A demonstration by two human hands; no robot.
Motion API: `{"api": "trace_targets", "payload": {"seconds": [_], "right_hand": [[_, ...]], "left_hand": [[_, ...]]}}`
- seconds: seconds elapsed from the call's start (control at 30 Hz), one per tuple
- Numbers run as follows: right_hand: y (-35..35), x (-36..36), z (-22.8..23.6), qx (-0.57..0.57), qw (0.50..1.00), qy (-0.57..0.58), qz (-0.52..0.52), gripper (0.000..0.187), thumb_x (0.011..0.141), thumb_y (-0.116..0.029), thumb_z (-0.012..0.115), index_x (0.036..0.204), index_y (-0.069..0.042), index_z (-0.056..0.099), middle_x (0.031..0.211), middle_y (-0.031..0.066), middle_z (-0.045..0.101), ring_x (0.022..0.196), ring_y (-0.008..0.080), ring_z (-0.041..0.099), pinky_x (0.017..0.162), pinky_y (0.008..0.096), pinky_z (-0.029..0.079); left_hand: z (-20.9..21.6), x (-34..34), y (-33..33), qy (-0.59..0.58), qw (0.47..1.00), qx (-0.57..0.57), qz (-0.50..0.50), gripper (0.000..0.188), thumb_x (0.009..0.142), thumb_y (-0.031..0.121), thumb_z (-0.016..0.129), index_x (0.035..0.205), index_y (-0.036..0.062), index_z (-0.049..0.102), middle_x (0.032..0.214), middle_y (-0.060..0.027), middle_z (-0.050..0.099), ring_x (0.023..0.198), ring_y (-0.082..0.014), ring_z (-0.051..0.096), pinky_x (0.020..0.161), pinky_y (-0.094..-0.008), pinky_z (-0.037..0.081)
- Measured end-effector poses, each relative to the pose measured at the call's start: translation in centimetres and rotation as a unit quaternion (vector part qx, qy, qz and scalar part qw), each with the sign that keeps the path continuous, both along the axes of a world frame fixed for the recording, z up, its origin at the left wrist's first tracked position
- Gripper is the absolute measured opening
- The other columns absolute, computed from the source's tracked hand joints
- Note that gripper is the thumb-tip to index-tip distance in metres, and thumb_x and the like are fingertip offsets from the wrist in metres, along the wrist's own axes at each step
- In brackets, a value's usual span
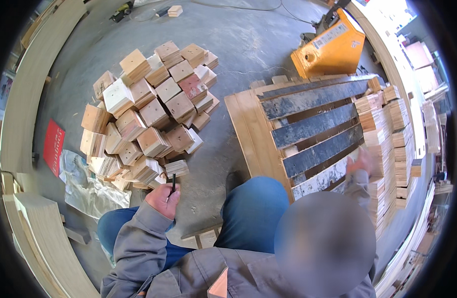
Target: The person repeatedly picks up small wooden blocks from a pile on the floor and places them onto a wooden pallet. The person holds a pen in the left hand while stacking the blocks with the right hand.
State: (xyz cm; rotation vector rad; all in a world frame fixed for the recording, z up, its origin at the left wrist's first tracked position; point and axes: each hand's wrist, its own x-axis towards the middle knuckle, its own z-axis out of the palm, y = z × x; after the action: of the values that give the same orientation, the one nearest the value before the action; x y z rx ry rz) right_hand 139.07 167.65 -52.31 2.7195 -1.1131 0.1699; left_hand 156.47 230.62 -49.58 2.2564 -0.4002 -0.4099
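Note:
My left hand (162, 199), in a grey sleeve, is closed round a thin black pen-like stick (173, 183) that points upward. Just beyond it lies a large heap of stacked wooden blocks (154, 111), many with small holes in their tops. My right hand (358, 162) reaches over the pallet (318, 131) toward the near edge of a tall stack of wooden pieces (377, 149). Its fingers are smeared, and whether they grip a piece is not visible. Black and white-stained slats form the pallet's top.
A yellow pallet jack (330, 44) stands behind the pallet. Left of the blocks are a red sign (53, 147) and crumpled plastic sheeting (91, 186). Long boards (54, 243) line the left side. A cable (228, 7) and a power tool (121, 12) lie far back.

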Motion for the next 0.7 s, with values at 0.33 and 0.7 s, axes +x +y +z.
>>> {"api": "trace_targets", "payload": {"seconds": [0.33,0.7], "right_hand": [[22.9,31.8,-8.0,0.288,0.93,-0.033,0.225,0.088,0.078,-0.042,0.083,0.145,0.0,0.044,0.123,0.0212,0.064,0.112,0.0331,0.064,0.097,0.0426,0.052],[39.5,42.5,-16.1,0.654,0.756,-0.003,-0.008,0.082,0.082,-0.047,0.079,0.139,0.003,0.048,0.125,0.0166,0.062,0.11,0.0279,0.062,0.084,0.0438,0.056]], "left_hand": [[2.9,0.8,0.2,-0.072,0.989,-0.121,-0.032,0.017,0.09,0.01,0.07,0.104,0.003,0.063,0.084,-0.0161,0.066,0.074,-0.0345,0.066,0.064,-0.0395,0.054],[3.9,0.4,4.0,-0.06,0.98,-0.188,-0.018,0.027,0.085,0.008,0.074,0.109,0.0032,0.064,0.086,-0.0138,0.069,0.072,-0.0317,0.067,0.063,-0.0368,0.055]]}}
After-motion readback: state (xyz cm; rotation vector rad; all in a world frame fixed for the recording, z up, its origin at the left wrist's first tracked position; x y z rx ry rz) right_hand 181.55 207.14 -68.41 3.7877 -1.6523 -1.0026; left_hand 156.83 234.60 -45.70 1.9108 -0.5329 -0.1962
